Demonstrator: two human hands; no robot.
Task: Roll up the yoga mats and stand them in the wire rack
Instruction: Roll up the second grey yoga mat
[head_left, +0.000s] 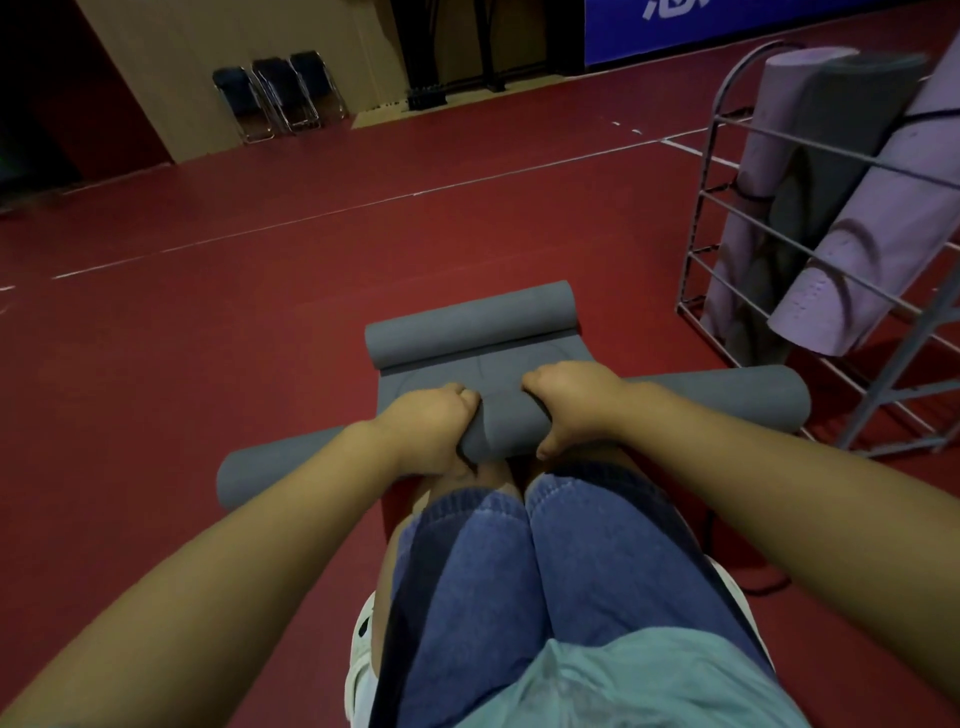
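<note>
1. Grey foam: a yoga mat (514, 421) lies on the red floor (208, 312) right in front of the person's knees, its near end wound into a thick roll running left to right.
2. Left hand (431, 431) grips the roll just left of its middle, fingers curled over the top and thumb tucked against the near side.
3. Right hand (571, 400) grips the roll just right of the middle, fingers wrapped over the top and thumb pressed under the near edge. A short stretch of roll shows between the 2 hands.
4. The roll's ends stick out past both forearms, left end low and near, right end close to the rack's foot.
5. Beyond the hands a short flat strip of mat runs to a second, smaller curl at the far end (467, 325), which lies parallel to the gripped roll.
6. Blue denim trousers (545, 571) and a pale green shirt hem (597, 686) fill the bottom centre; knees nearly touch the roll.
7. Wire rack (810, 156) stands to the right, well apart from the hands. Inside it, rolled mats lean upright: 2 lilac (883, 208) and 1 dark grey (831, 130) between them.
8. Far left, 3 folded dark chairs (280, 93) lean against a tan wall. A blue banner (753, 26) hangs along the back.
</note>
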